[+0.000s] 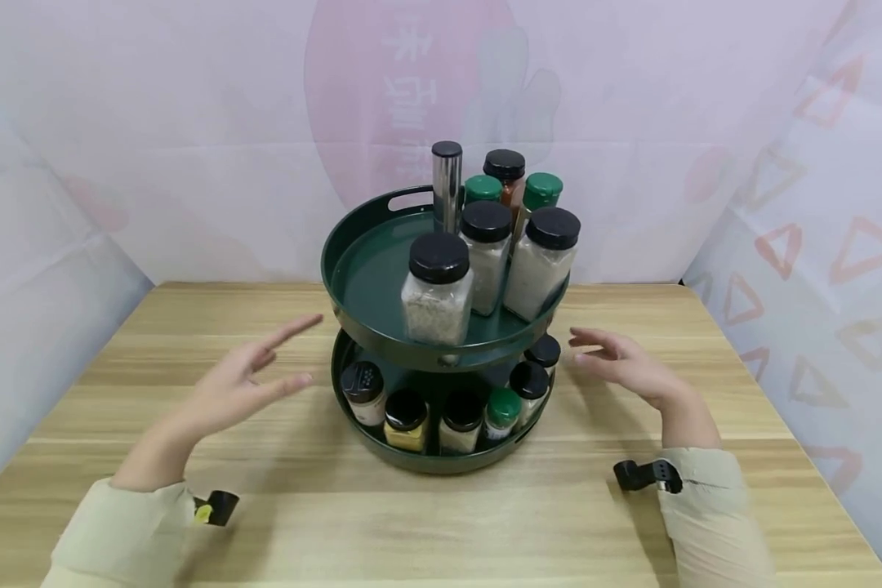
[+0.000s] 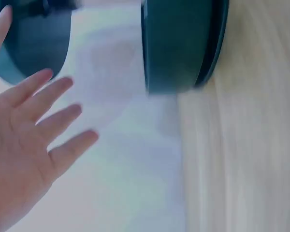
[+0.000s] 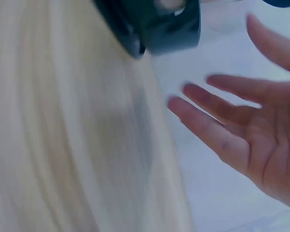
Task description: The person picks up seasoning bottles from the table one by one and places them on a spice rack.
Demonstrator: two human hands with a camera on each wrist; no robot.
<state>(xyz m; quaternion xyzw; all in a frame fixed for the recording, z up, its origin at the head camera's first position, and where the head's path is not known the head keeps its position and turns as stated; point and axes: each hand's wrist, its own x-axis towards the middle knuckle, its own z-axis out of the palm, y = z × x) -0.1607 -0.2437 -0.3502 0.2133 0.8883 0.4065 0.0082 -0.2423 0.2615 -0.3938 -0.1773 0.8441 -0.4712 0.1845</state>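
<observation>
A dark green two-tier spice rack [image 1: 371, 282] stands mid-table. Its upper tray carries several jars on the right, among them a black-lidded jar of white grains [image 1: 438, 306] near the front and a slim silver cylinder [image 1: 447, 184] behind. Along the front of the lower tray [image 1: 441, 465] sit smaller jars, including a yellow one [image 1: 406, 431] and a green-capped one [image 1: 501, 412]. My left hand [image 1: 246, 384], fingers spread, is left of the rack, apart from it. To the right, my right hand [image 1: 625, 363] hovers with loosely bent fingers, holding nothing. Both palms face the rack.
The wooden table [image 1: 265, 523] extends around the rack on all sides. Pale printed cloth [image 1: 228, 204] hangs behind and at both sides. A small black camera mount [image 1: 222, 507] juts from the left sleeve, and another mount [image 1: 635, 475] from the right.
</observation>
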